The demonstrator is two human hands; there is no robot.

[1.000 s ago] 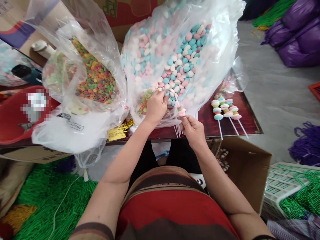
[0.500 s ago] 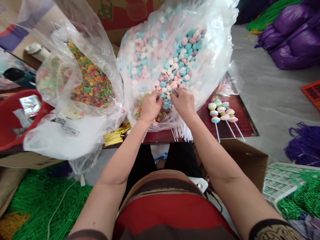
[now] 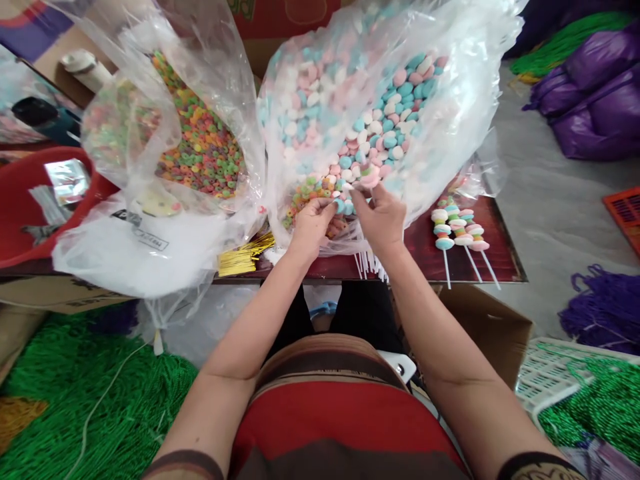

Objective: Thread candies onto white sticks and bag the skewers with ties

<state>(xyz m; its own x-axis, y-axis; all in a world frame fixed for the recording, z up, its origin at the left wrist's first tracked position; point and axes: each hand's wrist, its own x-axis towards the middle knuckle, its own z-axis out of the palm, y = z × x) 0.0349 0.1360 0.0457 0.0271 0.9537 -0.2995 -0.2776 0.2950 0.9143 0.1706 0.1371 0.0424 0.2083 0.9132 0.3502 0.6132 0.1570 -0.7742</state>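
My right hand (image 3: pixel 383 217) is closed round a candy skewer, with pink marshmallow pieces (image 3: pixel 369 176) showing above its fingers. Close by on the left, my left hand (image 3: pixel 315 225) pinches a blue marshmallow (image 3: pixel 340 205) at its fingertips. Both hands are over the mouth of a large clear bag (image 3: pixel 450 153) full of pink, white and blue marshmallows (image 3: pixel 373 127). Ring-shaped gummies (image 3: pixel 310 193) lie in a heap beside my left hand. White sticks (image 3: pixel 369 265) poke out at the table edge under my right wrist.
Finished candy skewers (image 3: pixel 457 227) lie on the dark red table (image 3: pixel 503 250) at right. A bag of ring gummies (image 3: pixel 200 153), gold twist ties (image 3: pixel 244 257) and a red basin (image 3: pixel 30 250) stand at left. An open cardboard box (image 3: pixel 493 327) is below the right edge.
My right hand has raised the skewer, so its pink pieces now show above the fingers. My left hand stays low by the marshmallows. The view has shifted slightly.
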